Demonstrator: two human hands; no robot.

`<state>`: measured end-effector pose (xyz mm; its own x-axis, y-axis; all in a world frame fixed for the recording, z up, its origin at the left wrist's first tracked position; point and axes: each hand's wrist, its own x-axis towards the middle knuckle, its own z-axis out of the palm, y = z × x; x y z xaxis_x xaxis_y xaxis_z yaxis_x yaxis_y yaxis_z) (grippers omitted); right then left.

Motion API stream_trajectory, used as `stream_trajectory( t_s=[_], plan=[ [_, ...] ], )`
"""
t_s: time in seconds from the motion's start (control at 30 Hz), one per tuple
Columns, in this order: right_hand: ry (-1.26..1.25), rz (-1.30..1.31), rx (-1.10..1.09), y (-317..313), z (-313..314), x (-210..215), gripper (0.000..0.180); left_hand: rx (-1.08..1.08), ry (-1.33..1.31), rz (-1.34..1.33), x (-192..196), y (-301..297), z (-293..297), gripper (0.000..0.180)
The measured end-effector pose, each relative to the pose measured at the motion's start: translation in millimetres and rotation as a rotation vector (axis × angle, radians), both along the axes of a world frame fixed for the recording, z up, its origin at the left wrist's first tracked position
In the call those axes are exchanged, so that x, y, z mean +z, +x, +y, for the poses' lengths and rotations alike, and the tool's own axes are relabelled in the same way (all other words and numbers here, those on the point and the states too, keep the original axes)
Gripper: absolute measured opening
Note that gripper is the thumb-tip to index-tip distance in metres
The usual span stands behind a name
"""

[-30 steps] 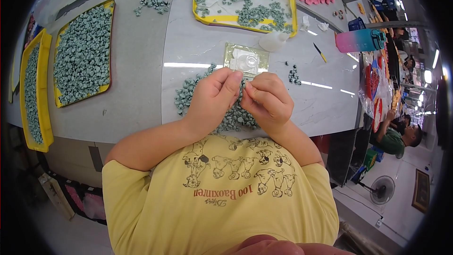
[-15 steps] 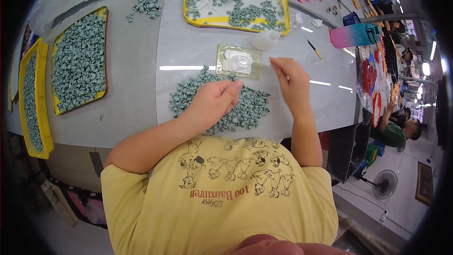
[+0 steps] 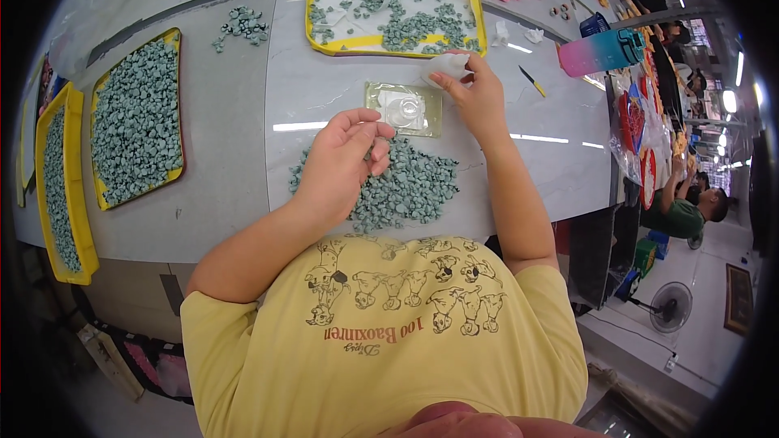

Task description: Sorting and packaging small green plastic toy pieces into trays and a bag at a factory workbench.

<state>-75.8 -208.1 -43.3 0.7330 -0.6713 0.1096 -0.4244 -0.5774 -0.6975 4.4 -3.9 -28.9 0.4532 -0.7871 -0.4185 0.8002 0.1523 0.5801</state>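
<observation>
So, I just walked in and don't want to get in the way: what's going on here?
Small green pieces are being handled at a table. The right hand grips a white bottle near a yellow tray of scattered pieces. The left hand is over a loose pile of pieces, fingers curled; whether it holds one is unclear.

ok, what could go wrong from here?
1. The right hand has its thumb and fingers on the white bottle, between the tray and the green mat; a slip could tip it toward either. Its contents can't be made out.
2. The left hand is over the loose pile; a low sweep might scatter pieces.
3. The pile sits near the table's near edge, so nudged pieces could drop off.
</observation>
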Motion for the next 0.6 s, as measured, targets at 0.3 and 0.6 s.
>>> stream_trajectory(
  t_s=[0.3,0.6],
  plan=[
    [-0.644,-0.135,0.212,-7,17,-5,0.044,-0.091,0.023,-0.019,-10,10,11,0.012],
    [-0.935,-0.115,0.26,-5,28,-3,0.04,-0.075,0.024,-0.006,-14,12,13,0.011]
  ],
)
